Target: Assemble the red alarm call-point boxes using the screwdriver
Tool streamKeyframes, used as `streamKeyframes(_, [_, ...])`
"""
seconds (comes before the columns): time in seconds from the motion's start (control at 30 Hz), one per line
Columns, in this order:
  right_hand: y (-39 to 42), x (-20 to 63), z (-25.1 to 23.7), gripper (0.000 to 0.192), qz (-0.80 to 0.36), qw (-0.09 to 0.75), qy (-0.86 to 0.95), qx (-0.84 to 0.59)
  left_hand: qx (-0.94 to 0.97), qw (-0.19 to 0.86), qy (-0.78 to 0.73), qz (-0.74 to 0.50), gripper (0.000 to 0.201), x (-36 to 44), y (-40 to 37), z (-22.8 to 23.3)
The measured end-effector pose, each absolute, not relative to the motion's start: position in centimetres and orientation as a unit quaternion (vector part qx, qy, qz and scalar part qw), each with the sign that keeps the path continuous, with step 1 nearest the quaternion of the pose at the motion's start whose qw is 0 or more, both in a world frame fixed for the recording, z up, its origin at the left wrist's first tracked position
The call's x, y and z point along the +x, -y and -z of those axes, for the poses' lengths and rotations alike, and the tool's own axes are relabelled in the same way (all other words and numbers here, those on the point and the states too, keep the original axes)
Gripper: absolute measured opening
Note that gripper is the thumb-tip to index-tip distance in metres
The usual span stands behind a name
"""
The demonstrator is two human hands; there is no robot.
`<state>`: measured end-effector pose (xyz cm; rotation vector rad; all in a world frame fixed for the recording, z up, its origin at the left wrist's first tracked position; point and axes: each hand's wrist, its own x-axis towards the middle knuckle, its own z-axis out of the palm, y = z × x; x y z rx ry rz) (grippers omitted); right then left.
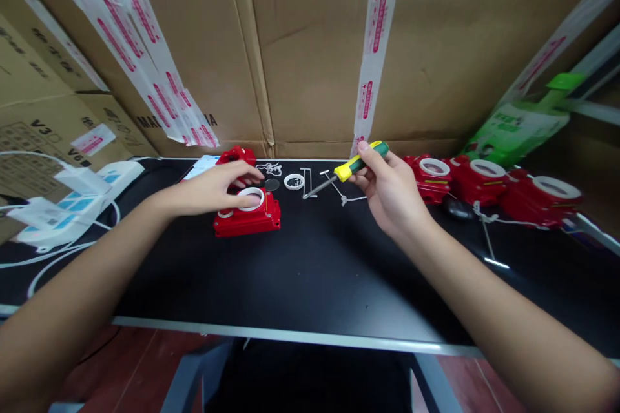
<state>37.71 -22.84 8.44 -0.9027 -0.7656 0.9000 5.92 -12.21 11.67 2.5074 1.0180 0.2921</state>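
My right hand (387, 190) grips a screwdriver (361, 160) with a yellow and green handle. Its thin metal shaft slants down to the left, the tip near small metal pieces on the table. My left hand (217, 187) lies over a red housing (252, 222) with a white ring (250, 199) round its opening. The thumb is at the ring while the fingers reach over the far side, partly hidden. Behind that hand is another red part (237, 155). Close by are a dark disc (272, 185), a loose white ring (294, 181) and a tangled white cord (271, 169).
Several red housings (433, 187) with white rings line the right side, by a T-handled metal tool (493, 248) and a dark rounded object (458, 208). A green pouch (518, 129) leans behind them. At left lies a white power strip (77, 200) with cables. Cardboard boxes (310, 64) wall the back.
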Motion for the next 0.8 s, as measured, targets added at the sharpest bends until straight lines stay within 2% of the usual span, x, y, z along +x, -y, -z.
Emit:
streamKeyframes(0.1, [22.9,37.0,-8.1,0.053,-0.391,0.726,0.370,-0.428,0.885,0.282,-0.364,-0.075,0.082,4.5,12.6,-10.2])
streamKeyframes(0.13, [22.9,36.8,-8.0,0.053,-0.386,0.722,0.374,-0.436,0.886,0.283,-0.358,-0.076,0.083,4.0,12.6,-9.8])
streamKeyframes(0.27, [23.2,36.3,-8.1,0.053,-0.378,0.717,0.367,-0.456,0.915,0.238,-0.311,-0.094,0.063,2.9,12.8,-8.8])
streamKeyframes(0.33, [23.5,36.1,-8.3,0.051,-0.371,0.720,0.365,-0.459,0.916,0.258,-0.284,-0.115,0.059,3.3,13.2,-8.4])
streamKeyframes(0.47, [24.2,35.9,-8.6,0.042,-0.321,0.725,0.402,-0.459,0.912,0.308,-0.228,-0.144,0.059,4.8,14.0,-7.6])
streamKeyframes(0.63, [24.8,35.9,-8.9,0.030,-0.236,0.702,0.487,-0.463,0.919,0.302,-0.203,-0.152,0.058,5.3,14.2,-7.1])
streamKeyframes(0.8, [24.9,35.4,-8.7,0.033,-0.218,0.670,0.537,-0.463,0.919,0.311,-0.197,-0.140,0.058,4.9,13.9,-7.1])
